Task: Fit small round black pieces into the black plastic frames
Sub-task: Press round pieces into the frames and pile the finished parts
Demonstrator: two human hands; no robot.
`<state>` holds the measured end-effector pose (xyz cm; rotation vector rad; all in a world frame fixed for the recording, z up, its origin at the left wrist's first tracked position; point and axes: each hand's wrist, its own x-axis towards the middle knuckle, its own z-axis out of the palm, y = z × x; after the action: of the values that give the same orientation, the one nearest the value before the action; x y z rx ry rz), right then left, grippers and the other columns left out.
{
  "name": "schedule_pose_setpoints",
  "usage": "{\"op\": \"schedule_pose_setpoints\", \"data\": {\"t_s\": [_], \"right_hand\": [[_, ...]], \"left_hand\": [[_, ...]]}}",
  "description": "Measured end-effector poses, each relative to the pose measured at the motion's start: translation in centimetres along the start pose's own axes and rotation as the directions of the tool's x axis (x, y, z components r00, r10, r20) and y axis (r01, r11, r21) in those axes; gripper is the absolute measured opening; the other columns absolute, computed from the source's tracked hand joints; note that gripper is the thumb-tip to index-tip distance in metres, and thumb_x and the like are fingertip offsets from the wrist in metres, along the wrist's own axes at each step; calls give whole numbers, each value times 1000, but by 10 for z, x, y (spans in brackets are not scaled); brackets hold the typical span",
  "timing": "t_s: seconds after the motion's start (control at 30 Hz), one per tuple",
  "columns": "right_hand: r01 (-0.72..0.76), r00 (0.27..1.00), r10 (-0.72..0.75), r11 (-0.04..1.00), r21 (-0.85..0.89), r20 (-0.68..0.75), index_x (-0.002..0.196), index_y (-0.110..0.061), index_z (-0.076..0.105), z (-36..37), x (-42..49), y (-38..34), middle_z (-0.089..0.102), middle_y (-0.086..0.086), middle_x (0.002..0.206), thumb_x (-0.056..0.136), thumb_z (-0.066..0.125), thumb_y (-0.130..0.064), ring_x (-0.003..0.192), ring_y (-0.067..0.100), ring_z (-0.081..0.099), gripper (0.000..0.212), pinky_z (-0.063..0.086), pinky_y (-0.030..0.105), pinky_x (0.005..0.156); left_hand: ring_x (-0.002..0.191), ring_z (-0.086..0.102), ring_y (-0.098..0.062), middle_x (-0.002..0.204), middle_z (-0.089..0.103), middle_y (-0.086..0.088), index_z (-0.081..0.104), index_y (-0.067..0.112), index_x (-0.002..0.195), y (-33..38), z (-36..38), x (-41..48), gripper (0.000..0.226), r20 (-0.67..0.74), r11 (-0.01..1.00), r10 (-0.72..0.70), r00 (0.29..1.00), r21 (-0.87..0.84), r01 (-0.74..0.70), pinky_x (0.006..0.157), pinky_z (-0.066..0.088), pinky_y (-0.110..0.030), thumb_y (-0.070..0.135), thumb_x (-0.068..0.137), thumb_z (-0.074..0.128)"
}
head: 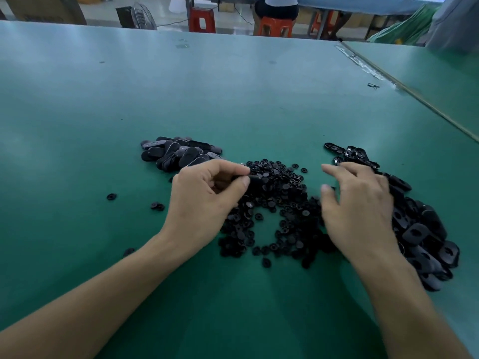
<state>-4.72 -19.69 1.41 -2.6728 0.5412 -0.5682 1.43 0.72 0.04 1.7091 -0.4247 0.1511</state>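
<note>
**Around the green table**

The green table (233, 94) meets a second table (427, 71) along its right edge, near a small dark scrap (373, 86). Beyond the far edge stand a fan (143, 16), a red stool (201, 19) and an orange stool (275, 26) with a person (276, 7) seated.

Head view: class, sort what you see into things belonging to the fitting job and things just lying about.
Job: left hand pinching a dark part; right hand; round pieces; frames heap; oblong parts pile.
Lying about: fan; red stool; small dark scrap.

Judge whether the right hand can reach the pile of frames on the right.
Probably yes: the right hand is open, holds nothing, and lies right beside the pile of frames, nothing between them.
</note>
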Motion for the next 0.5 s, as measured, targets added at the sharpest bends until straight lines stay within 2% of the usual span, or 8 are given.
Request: {"op": "schedule_pose_setpoints", "data": {"t_s": [0.03,0.1,0.17,0.27,0.33,0.4,0.5], "right_hand": [[-69,997,72,993,-97,25,142,-22,54,-1,2,5,45,7,148,99,53,-21,133,28,35,43,29,42,107],[-148,982,166,973,-176,95,149,-25,44,-2,3,11,32,6,158,101,47,-25,142,25,22,47,22,45,111],[-162,970,191,969,-189,148,148,-25,45,-1,3,13,30,6,160,102,43,-27,145,23,19,46,19,44,112],[-173,968,204,964,-202,146,141,-26,54,1,4,15,37,3,157,102,43,-29,144,21,24,40,19,42,111],[-184,969,213,962,-203,127,133,-27,60,0,5,16,48,0,149,101,46,-28,138,23,33,35,23,41,105],[-189,973,210,964,-187,100,127,-27,65,-1,4,15,62,2,131,100,50,-21,127,27,45,31,28,42,95],[-174,982,182,971,-165,39,120,-30,69,-2,2,13,70,5,103,100,54,-15,111,33,53,29,25,40,84]], "left_hand": [[61,66,-6,72,74,9,76,26,87,0,-3,4,20,-21,1000,-3,1000,2,3,59,57,-22,6,87,75],[59,67,-7,70,74,8,76,26,88,-1,-11,13,20,-65,1000,-21,998,15,22,59,56,-19,6,88,74],[59,69,-8,69,75,7,76,27,87,-4,-20,23,19,-125,998,-50,991,32,55,60,56,-19,8,89,74],[56,68,-8,65,74,7,75,27,85,-12,-36,37,16,-221,993,-90,971,52,104,59,54,-19,11,89,75],[54,66,-10,63,73,5,76,26,85,-18,-45,42,12,-262,987,-108,959,87,135,60,54,-24,14,88,75],[53,66,-9,63,73,9,75,30,83,-22,-51,44,14,-283,979,-96,954,146,141,59,55,-24,17,87,75],[60,67,5,68,71,21,71,37,77,-24,-53,44,19,-304,946,-44,952,293,138,57,51,-9,21,85,76]]}}
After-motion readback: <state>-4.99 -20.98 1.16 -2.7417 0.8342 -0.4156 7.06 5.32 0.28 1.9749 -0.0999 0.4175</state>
